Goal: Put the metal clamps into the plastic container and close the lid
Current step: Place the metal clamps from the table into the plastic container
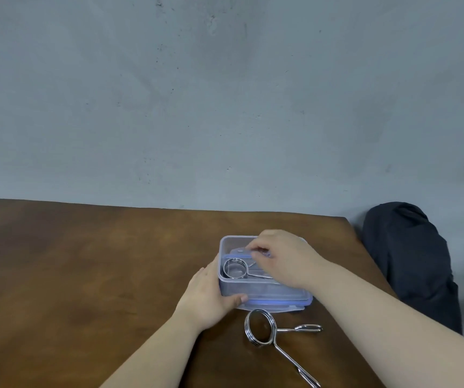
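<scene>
A clear plastic container [264, 289] stands on the wooden table, resting on its blue-rimmed lid [278, 305]. One coiled metal clamp [235, 268] lies inside it. My right hand [279, 257] reaches into the container from the right, fingers pinched at that clamp's handles. My left hand [209, 298] grips the container's near left corner. A second metal clamp [261, 327] lies on the table just in front of the container, its two handles pointing right and toward me.
The brown table [85, 275] ends at a right edge near the container. A dark fabric bundle [412, 261] sits beyond that edge. A grey wall [225, 93] rises behind the table.
</scene>
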